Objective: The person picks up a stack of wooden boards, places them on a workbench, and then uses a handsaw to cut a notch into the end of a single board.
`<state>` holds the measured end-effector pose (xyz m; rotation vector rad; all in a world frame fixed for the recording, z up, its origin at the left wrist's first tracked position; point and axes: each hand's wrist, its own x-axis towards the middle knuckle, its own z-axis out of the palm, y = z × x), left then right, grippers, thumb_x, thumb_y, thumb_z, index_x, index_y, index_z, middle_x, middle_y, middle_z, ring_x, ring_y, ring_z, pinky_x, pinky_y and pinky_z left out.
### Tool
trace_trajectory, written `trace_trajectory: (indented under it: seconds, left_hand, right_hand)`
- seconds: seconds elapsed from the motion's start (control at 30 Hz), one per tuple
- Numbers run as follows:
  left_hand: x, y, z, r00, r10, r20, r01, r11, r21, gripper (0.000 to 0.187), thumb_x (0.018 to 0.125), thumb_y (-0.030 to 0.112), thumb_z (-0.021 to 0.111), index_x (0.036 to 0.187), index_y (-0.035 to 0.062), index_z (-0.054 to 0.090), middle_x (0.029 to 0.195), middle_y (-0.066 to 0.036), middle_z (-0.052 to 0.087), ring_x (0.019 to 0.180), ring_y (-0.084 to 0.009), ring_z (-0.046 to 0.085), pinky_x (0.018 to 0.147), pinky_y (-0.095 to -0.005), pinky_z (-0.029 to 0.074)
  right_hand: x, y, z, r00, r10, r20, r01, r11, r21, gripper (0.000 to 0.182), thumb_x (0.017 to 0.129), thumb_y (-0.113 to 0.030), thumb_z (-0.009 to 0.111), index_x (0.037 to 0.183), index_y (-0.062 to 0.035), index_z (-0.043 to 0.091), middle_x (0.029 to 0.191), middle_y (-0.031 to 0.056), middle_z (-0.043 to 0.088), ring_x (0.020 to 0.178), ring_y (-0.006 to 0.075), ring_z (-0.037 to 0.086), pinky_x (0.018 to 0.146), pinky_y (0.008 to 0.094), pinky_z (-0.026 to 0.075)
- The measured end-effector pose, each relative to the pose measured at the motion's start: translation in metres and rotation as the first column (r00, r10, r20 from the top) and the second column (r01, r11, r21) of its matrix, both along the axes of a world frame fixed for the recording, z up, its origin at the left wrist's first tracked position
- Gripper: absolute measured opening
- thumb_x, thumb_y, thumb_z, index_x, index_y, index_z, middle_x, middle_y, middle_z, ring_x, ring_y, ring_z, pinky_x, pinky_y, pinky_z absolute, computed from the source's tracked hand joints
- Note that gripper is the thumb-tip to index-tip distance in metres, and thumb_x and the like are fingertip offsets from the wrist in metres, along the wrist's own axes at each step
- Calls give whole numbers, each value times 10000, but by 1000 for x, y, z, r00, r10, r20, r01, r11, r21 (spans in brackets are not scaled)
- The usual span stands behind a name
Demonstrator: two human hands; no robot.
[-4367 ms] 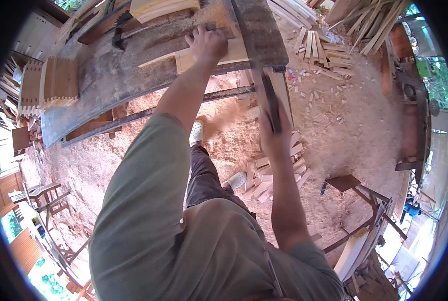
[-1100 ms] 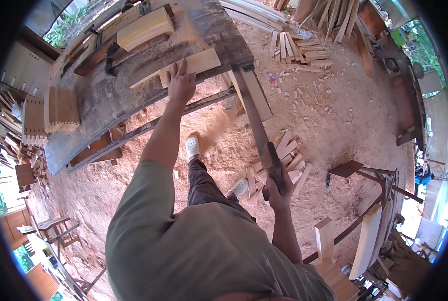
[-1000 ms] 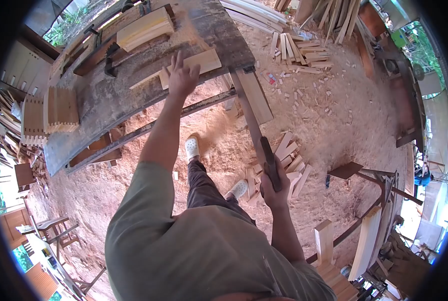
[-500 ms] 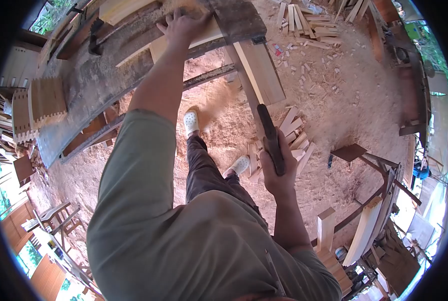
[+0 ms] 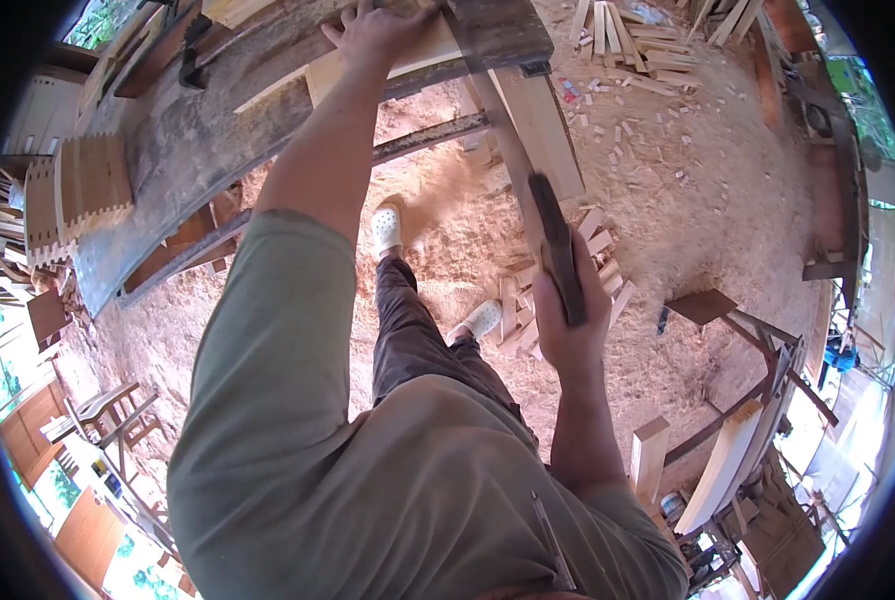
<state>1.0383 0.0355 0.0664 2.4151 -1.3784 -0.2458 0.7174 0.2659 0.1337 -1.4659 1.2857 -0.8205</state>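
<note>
My right hand (image 5: 575,315) is wrapped around the dark handle of a handsaw (image 5: 557,250). Its long blade, smeared by motion, runs up to the bench edge and passes beside a pale wooden board (image 5: 427,48). On that board my left hand (image 5: 379,38) lies flat with its fingers spread, close to the blade. The board rests on a dusty, dark workbench (image 5: 207,130). Where the teeth meet the wood is too blurred to make out.
A wide plank (image 5: 542,130) stands below the bench end, right of the blade. Offcuts (image 5: 517,310) lie near my feet, and more wood strips (image 5: 637,50) are heaped farther off. Finger-jointed panels (image 5: 92,190) sit at the bench's left. Sawdust covers the floor.
My right hand and the saw have moved forward, toward the bench. My left hand stays on the board; the whole view has shifted slightly.
</note>
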Motion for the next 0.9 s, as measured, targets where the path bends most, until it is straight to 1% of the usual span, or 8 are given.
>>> trace_trajectory:
  seconds: [0.13, 0.2, 0.33, 0.43, 0.57, 0.67, 0.73, 0.9]
  left_hand:
    - [8, -11, -31, 993, 57, 100, -38, 982, -183, 808, 832, 823, 436, 1168, 159, 751, 1537, -110, 428, 1471, -308, 272, 1193, -587, 49]
    - [14, -11, -31, 987, -29, 156, 25, 999, 28, 998, 799, 858, 399, 1239, 9, 685, 1597, -133, 327, 1481, -334, 274, 1216, -575, 64]
    - [12, -11, -38, 989, -4, 148, 19, 995, -97, 992, 801, 859, 391, 1241, 20, 686, 1593, -132, 337, 1489, -314, 267, 1210, -589, 73]
    - [9, -10, -26, 990, -22, 140, 17, 999, 32, 985, 806, 855, 386, 1257, 29, 678, 1592, -125, 341, 1496, -309, 253, 1212, -585, 75]
    - [10, -10, -25, 993, -4, 117, 4, 1000, 0, 966, 811, 846, 404, 1261, 36, 677, 1590, -118, 346, 1499, -303, 245, 1214, -582, 80]
    - [7, -8, -22, 988, -17, 154, 10, 999, 48, 858, 894, 757, 376, 1243, 38, 687, 1595, -117, 340, 1502, -304, 239, 1215, -582, 88]
    - [7, -7, -27, 999, 34, 2, -34, 994, -103, 728, 979, 612, 329, 1192, 28, 709, 1552, -136, 396, 1467, -319, 304, 1205, -590, 112]
    - [8, -13, -31, 994, 75, 85, -66, 992, -109, 638, 1008, 470, 299, 1135, 10, 722, 1422, -160, 501, 1352, -322, 447, 1165, -591, 181]
  right_hand:
    - [27, -29, 1, 1000, -5, -18, 6, 1000, 29, 556, 918, -73, 637, 1424, 58, 448, 1080, 145, 696, 907, 127, 659, 783, 256, 521]
    - [26, -29, 1, 1000, 2, -17, -2, 1000, -11, 550, 922, -79, 635, 1424, 51, 451, 1060, 133, 694, 882, 119, 650, 770, 258, 521]
    - [-1, 3, -5, 999, -32, 28, 32, 999, 27, 530, 924, -94, 638, 1408, 45, 472, 1029, 127, 695, 867, 109, 640, 755, 261, 517]
    - [17, -23, 1, 1000, -21, 13, 21, 999, 25, 531, 922, -95, 636, 1405, 49, 470, 1028, 141, 696, 885, 116, 650, 762, 272, 521]
    - [46, -69, -13, 999, 38, -16, -39, 997, -62, 532, 914, -88, 635, 1402, 45, 469, 1032, 158, 693, 906, 131, 662, 769, 287, 524]
    - [24, -31, -11, 999, -10, -45, 10, 1000, 8, 529, 915, -91, 631, 1402, 40, 469, 1028, 157, 691, 906, 148, 667, 775, 291, 525]
    - [-4, 7, -1, 999, -35, -14, 36, 996, 83, 535, 915, -92, 620, 1405, 50, 458, 1025, 161, 691, 887, 164, 675, 762, 296, 530]
    - [-16, 11, 5, 1000, 7, -19, -5, 994, 108, 530, 918, -92, 605, 1409, 40, 457, 1030, 166, 688, 885, 170, 669, 766, 292, 527]
